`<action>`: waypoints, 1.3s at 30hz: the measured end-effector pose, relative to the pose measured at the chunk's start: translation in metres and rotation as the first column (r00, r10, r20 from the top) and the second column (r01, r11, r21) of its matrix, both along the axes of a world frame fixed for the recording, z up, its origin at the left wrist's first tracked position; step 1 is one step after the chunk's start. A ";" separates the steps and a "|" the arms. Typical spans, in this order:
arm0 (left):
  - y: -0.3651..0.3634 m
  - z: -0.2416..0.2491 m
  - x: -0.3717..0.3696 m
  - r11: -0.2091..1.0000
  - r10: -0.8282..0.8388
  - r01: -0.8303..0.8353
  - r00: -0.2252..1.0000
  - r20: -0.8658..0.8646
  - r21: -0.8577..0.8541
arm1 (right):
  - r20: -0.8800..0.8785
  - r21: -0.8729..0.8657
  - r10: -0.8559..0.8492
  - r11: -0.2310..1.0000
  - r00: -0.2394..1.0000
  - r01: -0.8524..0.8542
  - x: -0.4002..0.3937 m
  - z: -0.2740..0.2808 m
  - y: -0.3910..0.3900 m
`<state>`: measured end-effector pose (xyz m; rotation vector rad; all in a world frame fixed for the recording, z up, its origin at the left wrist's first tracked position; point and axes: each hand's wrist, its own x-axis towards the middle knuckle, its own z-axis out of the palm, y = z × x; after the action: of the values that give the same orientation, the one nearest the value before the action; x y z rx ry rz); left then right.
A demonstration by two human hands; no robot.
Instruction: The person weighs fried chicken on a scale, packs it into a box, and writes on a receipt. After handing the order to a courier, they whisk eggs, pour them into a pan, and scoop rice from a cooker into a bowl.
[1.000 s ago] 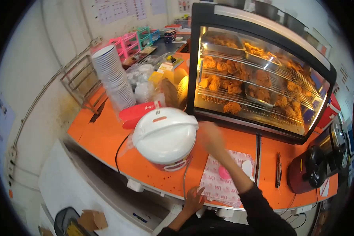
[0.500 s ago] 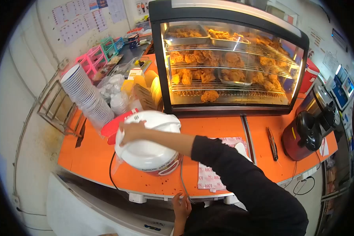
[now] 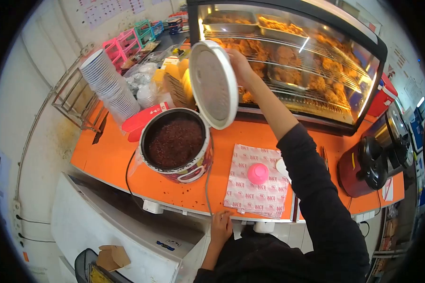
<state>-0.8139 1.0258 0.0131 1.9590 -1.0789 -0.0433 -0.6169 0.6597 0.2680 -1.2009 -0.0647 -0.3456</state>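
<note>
The white lid [image 3: 213, 85] of a rice cooker [image 3: 186, 172] stands raised, its steamy underside facing left. My right hand [image 3: 242, 70] is closed on the lid's far edge, the fingertips partly hidden behind it. Dark reddish-brown rice [image 3: 174, 141] shows inside the cooker's pot. At the table's front edge, below and right of the cooker, my left hand [image 3: 221, 226] hangs with loosely bent fingers and holds nothing I can see. A grey cord runs down near it. To the right, a pink bowl-shaped item [image 3: 258, 174] sits on printed wrapping paper [image 3: 241, 193].
A lit glass warmer [image 3: 288, 70] with fried chicken stands behind the orange table [image 3: 104, 151]. Stacked paper cups [image 3: 108, 85] and a red flat item [image 3: 144, 118] are left of the cooker. A dark red pot [image 3: 361, 167] stands at right; a white freezer [image 3: 108, 221] is below.
My right hand has lifted the cooker's lid up and to the right, uncovering the rice. The pink item and more of the wrapping paper have come into view. My left hand stays low.
</note>
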 end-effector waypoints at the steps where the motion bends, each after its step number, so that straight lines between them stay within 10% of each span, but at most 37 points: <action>1: -0.010 0.002 -0.001 1.000 -0.018 0.017 0.999 -0.036 -0.016 | -0.020 -0.133 -0.092 0.987 0.996 0.088 0.000 -0.006 -0.006; 7: -0.101 0.003 0.012 0.998 -0.054 0.056 0.997 -0.049 0.035 | -0.114 -0.253 -0.344 0.917 0.932 0.308 -0.056 -0.016 0.009; 9: -0.134 -0.006 0.017 0.997 -0.057 0.059 0.998 -0.042 0.054 | 0.230 -0.745 -0.512 0.455 0.828 0.488 -0.095 -0.057 -0.013; 13: -0.185 -0.008 0.017 0.984 -0.027 0.030 0.999 -0.019 0.177 | 0.107 -0.869 -0.737 0.256 0.667 0.423 -0.239 -0.181 -0.007; 20: -0.175 -0.027 0.016 0.993 0.042 -0.044 0.999 0.025 0.107 | -0.284 -0.742 -0.743 0.571 0.606 0.352 -0.390 -0.258 0.089; 21: -0.165 -0.013 0.012 0.992 -0.120 0.104 0.960 -0.254 -0.078 | -0.289 -0.703 -0.718 0.608 0.633 0.369 -0.392 -0.246 0.101; 22: -0.154 0.000 0.007 0.935 -0.322 0.196 0.821 -0.472 -0.297 | -0.292 -0.662 -0.697 0.642 0.655 0.387 -0.389 -0.231 0.112; 24: -0.113 0.022 0.008 0.869 -0.333 0.412 0.077 -0.940 -0.275 | -0.335 -0.629 -0.600 0.717 0.727 0.301 -0.381 -0.193 0.128; 26: -0.078 0.035 0.008 0.752 -0.416 0.490 -0.165 -0.894 -0.441 | -0.527 -0.279 -0.148 0.960 0.837 -0.007 -0.360 -0.164 0.140; 28: -0.053 0.037 0.016 0.700 -0.483 0.456 -0.263 -0.835 -0.549 | -0.640 -0.149 0.216 0.906 0.737 -0.396 -0.335 -0.165 0.144; 36: 0.048 0.072 0.123 0.683 -0.664 0.223 -0.206 -0.719 -0.695 | -0.580 -0.235 0.435 0.720 0.689 -0.653 -0.160 -0.070 0.215; 39: 0.073 0.087 0.159 0.709 -0.705 -0.066 -0.050 -0.707 -0.703 | -0.342 -0.706 0.124 0.620 0.932 -0.341 -0.087 -0.042 0.210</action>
<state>-0.6551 1.0985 0.0998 0.5345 -0.3912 -1.1487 -0.7036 0.8699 0.2255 -2.0554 -0.1482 0.1153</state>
